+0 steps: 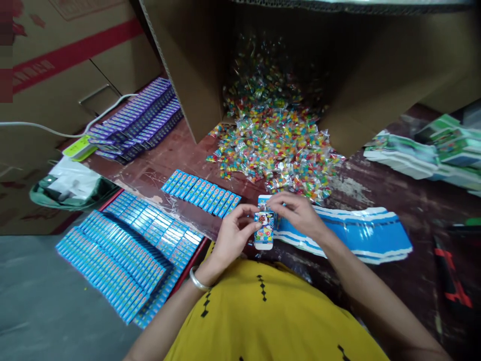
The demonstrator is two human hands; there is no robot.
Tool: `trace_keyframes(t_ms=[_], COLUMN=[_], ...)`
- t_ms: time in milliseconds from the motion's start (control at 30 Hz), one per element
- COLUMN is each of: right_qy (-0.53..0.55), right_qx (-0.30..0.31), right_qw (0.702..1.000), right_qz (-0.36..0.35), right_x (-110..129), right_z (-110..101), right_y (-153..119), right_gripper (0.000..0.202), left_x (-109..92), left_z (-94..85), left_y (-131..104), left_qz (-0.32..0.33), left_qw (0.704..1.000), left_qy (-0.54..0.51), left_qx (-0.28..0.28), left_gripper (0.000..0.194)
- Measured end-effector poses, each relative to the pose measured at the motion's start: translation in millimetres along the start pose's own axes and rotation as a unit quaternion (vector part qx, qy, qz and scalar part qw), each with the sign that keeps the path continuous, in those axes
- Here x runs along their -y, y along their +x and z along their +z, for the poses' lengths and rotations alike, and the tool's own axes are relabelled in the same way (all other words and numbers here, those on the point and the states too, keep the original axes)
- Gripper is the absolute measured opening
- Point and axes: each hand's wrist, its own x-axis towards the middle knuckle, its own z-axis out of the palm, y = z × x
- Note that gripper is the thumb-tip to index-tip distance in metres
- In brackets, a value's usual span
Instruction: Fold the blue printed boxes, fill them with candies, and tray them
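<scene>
Taking the box as the middle of the clock and twelve as straight away from us, we have one small blue box (264, 234) upright in front of our yellow shirt (278, 311), its top flap standing up. Our left hand (233, 234) pinches it from nine o'clock, thumb on the front face and fingers closed in behind the edge. Our right hand (296, 213) comes in from two o'clock with its fingertips drawn together at the open top; we cannot tell whether they grip the flap, a packet or nothing. Judging by how things lie, we are partway through a long batch, and this box is not yet finished. What looks done sits to our left: a neat row of blue boxes (201, 193) at ten o'clock, and many more stacked boxes (108, 265) on a red tray (192, 263) between eight and nine. Plenty seems left: a fanned run of flat blue cartons (364, 233) lies at three o'clock, and a big heap of clear packets (278, 140) with coloured pieces spills towards us at twelve from a large cardboard box (201, 75), so supplies appear far from used up.
</scene>
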Motion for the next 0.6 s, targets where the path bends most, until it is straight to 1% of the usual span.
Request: trace_keyframes(t_ms=[67,100,167,233,300,367,433,500,567,600], right_qy=[-0.101,-0.173,-0.286,-0.347,-0.373,-0.39,-0.4,-0.389,-0.337,-0.287], right_qx=[-0.065,-0.087,-0.084,-0.04,0.012,0.051,0.056,0.023,-0.053,-0.103], right_qw=[0.992,0.979,0.953,0.937,0.928,0.919,0.915,0.921,0.94,0.952], right_qz=[0.044,0.056,0.047,0.022,0.005,-0.002,0.002,0.01,0.02,0.025], right_x=[-16.3,-24.4,-38.1,-46.8,-51.5,-54.1,-55.2,-52.8,-44.4,-37.3], right_z=[-14.0,-20.7,-31.3,-36.1,-35.5,-32.7,-31.4,-33.5,-38.0,-40.2], right_y=[12.4,19.2,32.4,43.5,52.3,58.9,63.0,63.8,60.6,57.6], right_gripper=[0.015,0.013,0.013,0.02,0.029,0.033,0.029,0.018,0.006,0.008], left_x=[-0.8,-1.1,-0.9,0.1,0.6,-0.8,-4.1,-7.8,-10.0,-10.2], left_z=[-0.1,-0.3,-0.6,-0.4,0.0,0.0,-0.8,-2.5,-4.0,-4.3], left_y=[1.1,1.3,0.9,-0.4,-1.6,-2.1,-1.6,-0.5,0.9,1.6], left_qz=[0.008,0.011,0.006,-0.019,-0.05,-0.071,-0.07,-0.051,-0.025,-0.015], left_qw=[0.999,0.999,0.998,0.999,0.998,0.996,0.997,0.998,0.999,0.999], left_qy=[0.027,0.043,0.051,0.021,-0.022,-0.044,-0.038,-0.007,0.035,0.051], left_qx=[-0.014,-0.023,-0.036,-0.032,-0.009,0.013,0.022,0.02,0.012,0.01], left_gripper=[0.023,0.023,0.026,0.031,0.039,0.046,0.046,0.038,0.03,0.027])
